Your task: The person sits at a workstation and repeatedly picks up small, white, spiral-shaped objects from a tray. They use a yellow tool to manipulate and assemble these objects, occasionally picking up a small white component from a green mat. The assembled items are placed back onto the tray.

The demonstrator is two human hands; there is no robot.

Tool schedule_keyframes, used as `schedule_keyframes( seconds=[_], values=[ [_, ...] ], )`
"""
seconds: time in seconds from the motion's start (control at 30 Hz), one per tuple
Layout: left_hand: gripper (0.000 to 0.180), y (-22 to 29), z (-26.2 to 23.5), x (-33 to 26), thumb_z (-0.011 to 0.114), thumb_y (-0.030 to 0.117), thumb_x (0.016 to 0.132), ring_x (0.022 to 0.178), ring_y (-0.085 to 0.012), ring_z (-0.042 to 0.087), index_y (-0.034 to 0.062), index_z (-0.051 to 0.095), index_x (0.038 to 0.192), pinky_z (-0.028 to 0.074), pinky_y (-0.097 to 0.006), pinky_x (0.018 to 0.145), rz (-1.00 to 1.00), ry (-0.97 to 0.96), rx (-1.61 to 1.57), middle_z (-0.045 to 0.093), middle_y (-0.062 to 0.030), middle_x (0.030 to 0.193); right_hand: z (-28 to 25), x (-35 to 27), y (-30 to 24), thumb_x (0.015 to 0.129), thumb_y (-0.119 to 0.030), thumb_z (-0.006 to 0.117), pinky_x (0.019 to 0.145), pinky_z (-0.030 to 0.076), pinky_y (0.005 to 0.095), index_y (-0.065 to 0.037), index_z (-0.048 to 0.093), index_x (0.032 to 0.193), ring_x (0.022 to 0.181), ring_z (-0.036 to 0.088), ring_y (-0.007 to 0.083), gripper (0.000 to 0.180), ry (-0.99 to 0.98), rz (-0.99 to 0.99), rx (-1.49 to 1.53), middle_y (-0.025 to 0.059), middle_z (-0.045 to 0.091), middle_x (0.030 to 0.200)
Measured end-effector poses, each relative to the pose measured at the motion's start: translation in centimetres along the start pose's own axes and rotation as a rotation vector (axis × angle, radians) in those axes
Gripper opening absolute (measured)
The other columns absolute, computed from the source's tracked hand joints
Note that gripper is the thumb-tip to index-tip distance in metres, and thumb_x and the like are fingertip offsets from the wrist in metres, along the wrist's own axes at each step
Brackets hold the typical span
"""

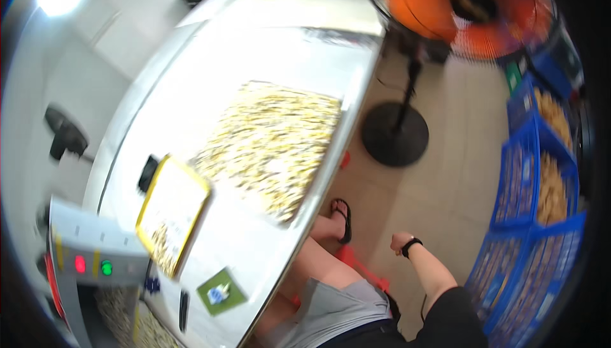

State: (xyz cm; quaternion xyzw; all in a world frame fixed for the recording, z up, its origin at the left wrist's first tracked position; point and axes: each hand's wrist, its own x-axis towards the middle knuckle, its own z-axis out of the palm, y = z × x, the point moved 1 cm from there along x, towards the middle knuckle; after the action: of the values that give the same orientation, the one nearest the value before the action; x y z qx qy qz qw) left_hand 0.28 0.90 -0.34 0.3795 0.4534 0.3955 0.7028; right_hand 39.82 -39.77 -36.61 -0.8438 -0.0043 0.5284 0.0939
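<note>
My right hand (401, 242), with a black band at the wrist, hangs over the floor to the right of my legs. Its fingers look curled in, and nothing shows in them. My left hand is out of view. On the white table (245, 224) to my left lies a broad rectangular layer of small yellowish and dark pieces (273, 144), blurred by motion. A yellow-rimmed tray (208, 190) beside it holds similar pieces at its near end. Closer to me are a green square pad (234, 297) with a blue-and-white item on it and a slim black object (184, 310).
A grey machine (95, 236) with red and green buttons stands at the left. An orange fan (420, 4) on a round black base (394, 134) stands beyond the table's right edge. Blue crates (514, 185) holding tan pieces line the right side.
</note>
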Motion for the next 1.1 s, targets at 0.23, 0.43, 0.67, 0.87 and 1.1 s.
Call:
schedule_keyframes(
  seconds=[0.23, 0.43, 0.67, 0.87, 1.1],
  values=[
    [0.026, 4.5, -2.6, -1.3, 0.046, 0.020, 0.098, 0.084, -0.0204, 0.065, -0.0017, 0.055, 0.110, 0.052, -0.031, 0.077, -0.233, -0.269, 0.675, 0.067, -0.0137, 0.092, -15.3, -28.1, -14.3, 0.079, -0.016, 0.057, 0.064, 0.053, 0.0314, 0.000, 0.066, 0.082, 0.068, 0.069, 0.0200, 0.018, 0.191, -0.413, -0.007, 0.0117, 0.069, 0.074],
    [0.024, 8.9, 0.4, -3.8, 0.053, 0.007, 0.089, 0.090, -0.0142, 0.062, -0.0015, 0.056, 0.112, 0.047, -0.026, 0.079, -0.235, -0.746, 0.873, 0.067, -0.0091, 0.094, -16.6, -40.1, -27.0, 0.089, -0.011, 0.058, 0.056, 0.045, 0.0218, 0.000, 0.062, 0.088, 0.060, 0.056, 0.0060, 0.012, 0.375, -1.162, 0.021, 0.0019, 0.062, 0.068],
    [0.025, 13.2, 0.9, -2.3, 0.054, 0.002, 0.085, 0.089, -0.0165, 0.063, -0.0012, 0.057, 0.110, 0.048, -0.029, 0.079, 0.010, -1.003, 0.910, 0.066, -0.0110, 0.094, -15.3, -36.4, -36.1, 0.085, -0.007, 0.063, 0.059, 0.043, 0.0261, -0.003, 0.061, 0.099, 0.061, 0.051, 0.0100, 0.015, 0.352, -1.322, -0.228, 0.0027, 0.055, 0.067],
    [0.024, 9.5, 1.6, -0.4, 0.053, 0.003, 0.089, 0.083, -0.0103, 0.061, -0.0012, 0.057, 0.112, 0.048, -0.024, 0.071, -0.371, -1.046, 0.725, 0.065, -0.0069, 0.096, -16.7, -36.2, -36.2, 0.083, -0.011, 0.067, 0.063, 0.045, 0.0258, -0.006, 0.054, 0.118, 0.076, 0.055, 0.0137, 0.038, 0.335, -1.193, -0.315, 0.0062, 0.057, 0.085],
    [0.020, -2.2, 0.7, 1.9, 0.051, 0.008, 0.095, 0.085, -0.0124, 0.059, -0.0008, 0.056, 0.112, 0.046, -0.024, 0.074, -0.448, -0.920, 0.361, 0.063, -0.0060, 0.094, -24.3, -36.3, -43.5, 0.074, -0.025, 0.079, 0.088, 0.047, 0.0319, -0.003, 0.037, 0.136, 0.114, 0.048, 0.0197, 0.078, 0.434, -1.240, 0.213, 0.0136, 0.048, 0.123]
  ],
)
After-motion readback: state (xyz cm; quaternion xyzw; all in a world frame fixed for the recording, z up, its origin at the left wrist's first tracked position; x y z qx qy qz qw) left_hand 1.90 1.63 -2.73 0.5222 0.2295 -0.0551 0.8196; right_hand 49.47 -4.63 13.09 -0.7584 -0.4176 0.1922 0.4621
